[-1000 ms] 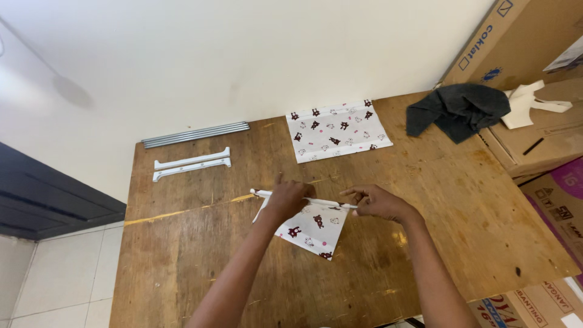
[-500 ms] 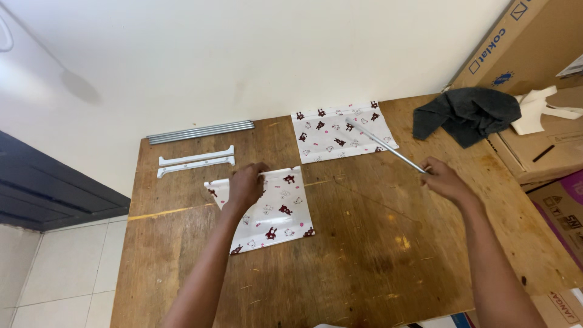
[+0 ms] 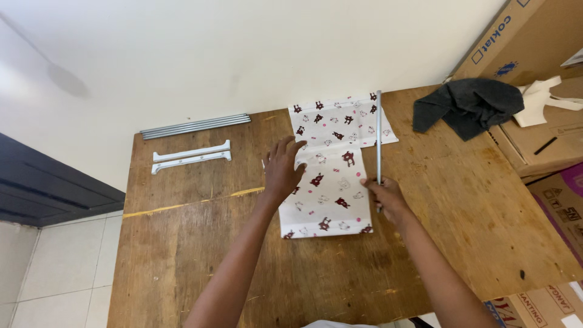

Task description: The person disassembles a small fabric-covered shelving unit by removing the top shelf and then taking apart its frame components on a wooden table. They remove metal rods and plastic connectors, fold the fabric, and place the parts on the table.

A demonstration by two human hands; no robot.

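Your left hand (image 3: 282,170) lies flat and spread on the near printed cloth panel (image 3: 328,191), pinning its left edge; your right hand (image 3: 384,193) pinches the thin grey rod (image 3: 378,136) just beside the panel's right edge. You seem mid-placement — next, likely, lining rod against cloth, steady and parallel.

The cloth (image 3: 328,194) under the hands is white with dark red and pink animal prints, like the second cloth (image 3: 340,121). The rod (image 3: 378,136) is grey, the brackets (image 3: 191,157) white, the rag (image 3: 464,106) dark grey, the table (image 3: 200,243) brown wood.
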